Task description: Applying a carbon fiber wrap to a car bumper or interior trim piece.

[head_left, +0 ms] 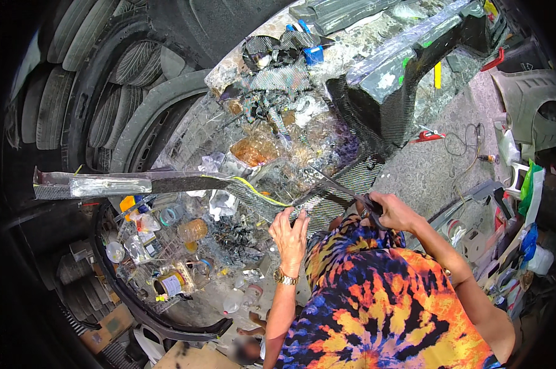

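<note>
- Nearest me, the left hand (285, 230) reaches up with bent fingers, fingertips on the near edge of a dark woven sheet (356, 174), likely steadying it; whether they pinch or only press, I can't tell.
- Just right of it, the right hand (391, 212) is closed around the black handles of scissors (360, 196), the blades pointing up and left over the weave, an angle that keeps them clear of the left fingers.
- The sheet itself lies between and just beyond both hands, within easy reach of each.
- Off to the left hand's left runs a long dark strip (182, 184), a yellow-green line (253, 187) along its curve, perhaps an edge marking.
- Beyond the hands sits an amber-stained tub (253, 151) among litter, seemingly just set down where there was room.
- Farther past the right hand, a big moulded part (393, 111) stands beside the weave.
- Farther out, dark woven scraps (272, 83) lie heaped, and tyres (55, 107) are stacked at far left, apparently stored out of the way.
</note>
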Tool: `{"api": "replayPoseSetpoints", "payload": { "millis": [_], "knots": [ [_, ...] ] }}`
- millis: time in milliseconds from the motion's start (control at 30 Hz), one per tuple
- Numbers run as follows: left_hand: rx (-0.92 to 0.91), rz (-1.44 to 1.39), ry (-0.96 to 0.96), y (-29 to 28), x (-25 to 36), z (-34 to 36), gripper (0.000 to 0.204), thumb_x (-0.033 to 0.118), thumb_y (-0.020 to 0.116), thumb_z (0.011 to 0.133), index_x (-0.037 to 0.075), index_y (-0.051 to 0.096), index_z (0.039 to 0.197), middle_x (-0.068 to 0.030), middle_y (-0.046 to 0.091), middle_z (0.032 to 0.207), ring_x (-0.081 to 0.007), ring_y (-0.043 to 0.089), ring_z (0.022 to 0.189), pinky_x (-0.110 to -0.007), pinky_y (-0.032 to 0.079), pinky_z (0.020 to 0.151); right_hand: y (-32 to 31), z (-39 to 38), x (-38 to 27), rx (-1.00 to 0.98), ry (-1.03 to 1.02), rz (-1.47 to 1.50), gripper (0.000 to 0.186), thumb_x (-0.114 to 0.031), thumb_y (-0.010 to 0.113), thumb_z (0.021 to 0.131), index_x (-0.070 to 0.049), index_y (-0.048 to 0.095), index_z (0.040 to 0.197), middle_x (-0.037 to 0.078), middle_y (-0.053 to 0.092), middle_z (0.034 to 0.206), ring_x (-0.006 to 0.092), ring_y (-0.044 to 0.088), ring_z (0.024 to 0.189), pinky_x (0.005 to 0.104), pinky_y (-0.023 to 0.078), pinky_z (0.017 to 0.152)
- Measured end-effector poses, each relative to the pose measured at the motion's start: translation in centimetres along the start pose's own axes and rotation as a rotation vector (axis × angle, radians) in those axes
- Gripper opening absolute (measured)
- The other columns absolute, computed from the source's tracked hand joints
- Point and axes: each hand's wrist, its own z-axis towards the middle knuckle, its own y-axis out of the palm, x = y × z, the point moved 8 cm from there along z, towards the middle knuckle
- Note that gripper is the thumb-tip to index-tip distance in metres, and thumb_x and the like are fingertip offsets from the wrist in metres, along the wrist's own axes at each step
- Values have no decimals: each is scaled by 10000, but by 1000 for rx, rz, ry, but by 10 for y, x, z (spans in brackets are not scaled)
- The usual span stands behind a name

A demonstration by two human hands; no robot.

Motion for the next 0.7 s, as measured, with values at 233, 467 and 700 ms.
{"api": "replayPoseSetpoints", "payload": {
  "millis": [233,467,700],
  "knots": [
    [-1,72,34,4,-4,-8,388,244,707,820,176,614,1191,-56,519,1264,-270,466,1145,-425,335,946,-5,-2,11,-3,-16,-11,422,-333,784,724,-37,570,937,97,542,711,223,522,644,345,427,628],
    [-53,115,55,4,-9,-16,388,250,687,832,177,611,1206,-60,494,1312,-271,443,1176,-432,317,960,-5,-19,-15,-182,18,-35,558,-481,763,716,10,535,849,190,559,670,372,571,659,436,424,602],
    [-100,254,100,2,-15,-26,403,349,624,872,210,574,1247,-44,448,1391,-227,415,1216,-422,300,968,12,-32,-1,-303,41,-78,626,-562,741,697,13,549,856,186,568,677,362,581,672,430,429,618]
  ]
}}
